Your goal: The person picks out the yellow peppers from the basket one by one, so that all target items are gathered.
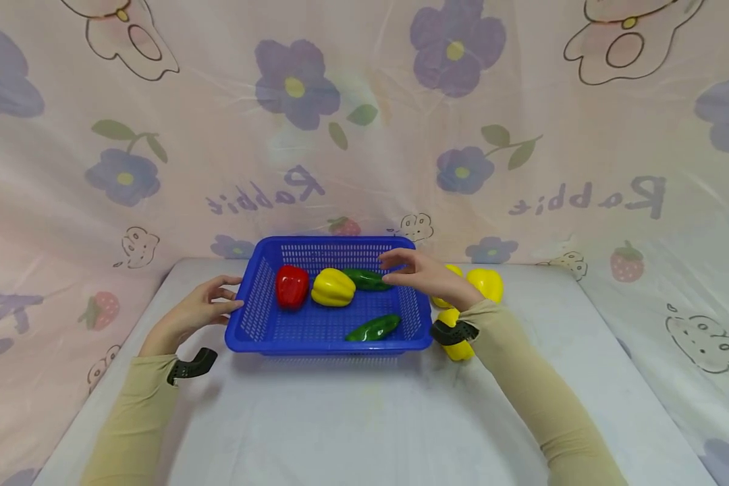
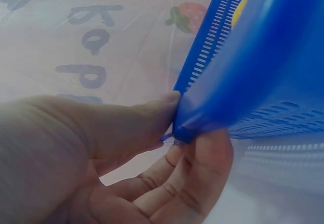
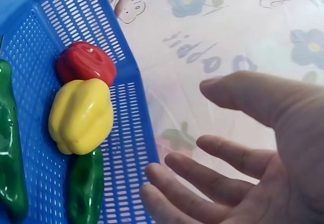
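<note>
A blue plastic basket [image 1: 330,347] with slotted walls stands on the white table. At its left end my left hand [image 1: 191,312] grips the rim; in the left wrist view, the thumb lies on one side of the basket edge [image 2: 212,92] and fingers on the other. Inside the basket are a red bell pepper [image 1: 292,287], a yellow bell pepper [image 1: 333,287] and two long green peppers, one at the back [image 1: 366,279] and one in front [image 1: 374,329]. Over the basket's right side hovers my right hand [image 1: 425,273], fingers loosely bent and holding nothing, as the right wrist view confirms.
Several yellow bell peppers [image 1: 484,284] lie on the table just right of the basket, partly hidden by my right forearm. A patterned cloth [image 1: 364,148] with flowers and rabbits hangs behind the table and along its sides.
</note>
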`<act>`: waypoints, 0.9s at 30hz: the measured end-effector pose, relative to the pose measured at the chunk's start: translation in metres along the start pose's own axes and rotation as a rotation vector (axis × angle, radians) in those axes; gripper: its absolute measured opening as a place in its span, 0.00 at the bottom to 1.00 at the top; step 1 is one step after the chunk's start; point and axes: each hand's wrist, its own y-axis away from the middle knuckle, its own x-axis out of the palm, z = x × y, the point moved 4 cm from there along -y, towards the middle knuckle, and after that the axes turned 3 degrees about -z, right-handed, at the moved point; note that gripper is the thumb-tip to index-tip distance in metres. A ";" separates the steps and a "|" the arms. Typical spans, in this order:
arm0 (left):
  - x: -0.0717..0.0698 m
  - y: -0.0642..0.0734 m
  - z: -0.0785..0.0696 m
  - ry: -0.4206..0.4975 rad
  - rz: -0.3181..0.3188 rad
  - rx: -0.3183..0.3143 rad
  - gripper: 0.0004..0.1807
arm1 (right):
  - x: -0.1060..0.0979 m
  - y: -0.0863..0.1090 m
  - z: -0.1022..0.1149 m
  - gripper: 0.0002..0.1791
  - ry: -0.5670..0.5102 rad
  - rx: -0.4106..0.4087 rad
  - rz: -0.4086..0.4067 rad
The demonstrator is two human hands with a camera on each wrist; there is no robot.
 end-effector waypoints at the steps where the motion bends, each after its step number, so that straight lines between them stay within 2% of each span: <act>1: 0.000 0.000 0.000 0.000 0.001 0.001 0.34 | 0.002 -0.003 0.000 0.26 -0.001 0.008 0.009; 8: -0.001 -0.001 0.003 -0.012 -0.013 -0.007 0.34 | 0.012 -0.027 -0.003 0.24 0.031 0.033 0.055; 13: 0.000 -0.003 0.003 -0.007 -0.028 -0.024 0.37 | 0.018 -0.042 -0.006 0.24 0.062 0.036 0.061; 20: 0.000 -0.002 0.005 0.001 -0.035 -0.028 0.38 | 0.031 -0.059 -0.011 0.26 -0.037 0.095 0.080; 27: 0.002 0.000 0.002 -0.017 -0.047 -0.027 0.37 | 0.042 -0.075 -0.019 0.28 -0.025 0.124 0.069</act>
